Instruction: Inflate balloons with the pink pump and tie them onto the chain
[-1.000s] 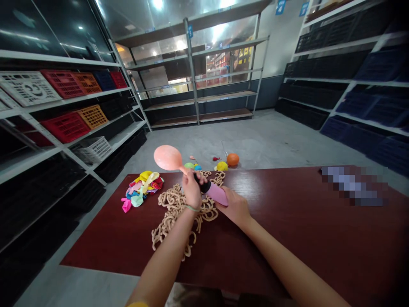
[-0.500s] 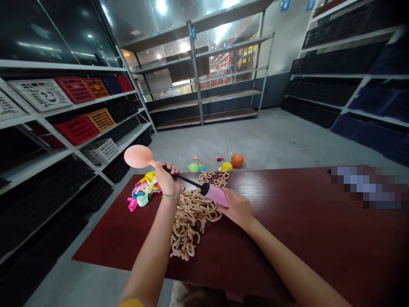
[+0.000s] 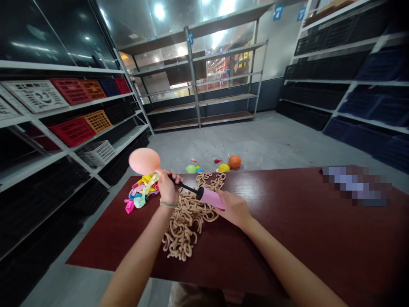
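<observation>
Left hand [image 3: 168, 189] is fisted tight around the pump's black handle end, where the balloon [image 3: 144, 160] neck sits; fingers fully curled, no gap. Right hand [image 3: 234, 208] wraps the pink pump [image 3: 211, 198] barrel, fingers closed around it, low over the table [image 3: 287, 238]. Rod is part-way drawn out between the hands. Balloon is peach, small and partly filled, sticking out left of the left fist, above the table's far-left corner.

Risks: neck looks held on only by the fist, so a loose grip could let it slip off the nozzle and dump the air. A skewed stroke could bend the thin rod. The rope pile [image 3: 185, 221] lies right under the hands and could snag. Flat balloons [image 3: 140, 194] sit near the edge and could get swept off to join the ones on the floor [image 3: 234, 161].

Versus half a second ago: hands are closer together, rod shorter, balloon about the same size and slightly nearer centre.
</observation>
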The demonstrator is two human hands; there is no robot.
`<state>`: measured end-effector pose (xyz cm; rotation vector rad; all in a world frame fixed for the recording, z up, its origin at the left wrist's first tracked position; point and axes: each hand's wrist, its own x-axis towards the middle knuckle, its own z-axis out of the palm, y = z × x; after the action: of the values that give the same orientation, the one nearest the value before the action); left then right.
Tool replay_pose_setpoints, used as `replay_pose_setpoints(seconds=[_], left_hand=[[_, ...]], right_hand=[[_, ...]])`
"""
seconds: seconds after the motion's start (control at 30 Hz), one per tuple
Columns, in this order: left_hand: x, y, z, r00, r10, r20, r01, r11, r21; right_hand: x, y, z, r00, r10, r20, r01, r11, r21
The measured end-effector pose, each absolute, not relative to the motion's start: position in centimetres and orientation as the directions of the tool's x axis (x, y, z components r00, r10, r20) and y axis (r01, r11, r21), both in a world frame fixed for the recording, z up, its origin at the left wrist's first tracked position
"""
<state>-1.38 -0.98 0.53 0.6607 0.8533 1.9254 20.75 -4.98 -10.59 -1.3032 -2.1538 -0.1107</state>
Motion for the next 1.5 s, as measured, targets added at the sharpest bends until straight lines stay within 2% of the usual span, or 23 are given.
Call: replay_pose_setpoints(seconds=[0.1, 0.2, 0.4, 0.53, 0.6, 0.67, 0.8, 0.9, 1.07, 1.17, 1.33, 1.5], left_hand=[[-3.9, 0.5, 2.5, -0.521, 0.847, 0.102, -0.492, -0.396, 0.775], [-2.1, 1.5, 2.6, -0.555, 0.827, 0.091, -0.502, -0.421, 0.755], [6.9, 0.6, -1.9, -0.398, 0.904, 0.158, -0.503, -0.359, 0.786], [5.5, 0.2, -3.6, -0.427, 0.903, 0.058, -0.524, -0.299, 0.797], [2.3, 0.4, -3.0, -0.456, 0.89, -0.01, -0.537, -0.266, 0.8], [-1.0, 0.9, -1.6, -0.489, 0.872, -0.014, -0.526, -0.281, 0.803], [-4.0, 1.7, 2.1, -0.58, 0.814, 0.043, -0.486, -0.387, 0.784], [-1.2, 1.7, 3.1, -0.598, 0.793, 0.115, -0.486, -0.473, 0.735], [6.8, 0.3, 0.0, -0.382, 0.892, 0.243, -0.489, -0.418, 0.766], [7.7, -0.6, -2.4, -0.353, 0.915, 0.195, -0.496, -0.359, 0.791], [1.2, -0.9, -2.4, -0.462, 0.887, 0.005, -0.544, -0.287, 0.789], [-4.8, 0.6, 1.4, -0.566, 0.824, 0.033, -0.505, -0.377, 0.777]], right_hand=[[20.5, -4.5, -10.9, -0.299, 0.785, 0.543, 0.828, 0.497, -0.261], [20.4, -4.2, -11.1, -0.226, 0.8, 0.555, 0.845, 0.445, -0.297], [21.1, -4.4, -10.8, -0.111, 0.813, 0.572, 0.867, 0.36, -0.344], [21.2, -4.9, -10.5, -0.217, 0.813, 0.541, 0.885, 0.397, -0.242], [21.1, -4.9, -10.6, -0.289, 0.797, 0.531, 0.882, 0.437, -0.177], [21.0, -4.8, -10.7, -0.329, 0.783, 0.527, 0.87, 0.469, -0.154], [20.6, -4.4, -11.0, -0.289, 0.789, 0.543, 0.851, 0.472, -0.233], [20.7, -4.3, -11.2, -0.194, 0.81, 0.554, 0.847, 0.423, -0.322], [21.5, -4.4, -11.2, -0.099, 0.818, 0.567, 0.827, 0.385, -0.411], [21.6, -4.8, -11.0, -0.14, 0.814, 0.564, 0.848, 0.392, -0.356], [21.2, -5.0, -10.8, -0.334, 0.776, 0.535, 0.855, 0.489, -0.174], [20.6, -4.6, -11.1, -0.327, 0.767, 0.552, 0.843, 0.5, -0.196]])
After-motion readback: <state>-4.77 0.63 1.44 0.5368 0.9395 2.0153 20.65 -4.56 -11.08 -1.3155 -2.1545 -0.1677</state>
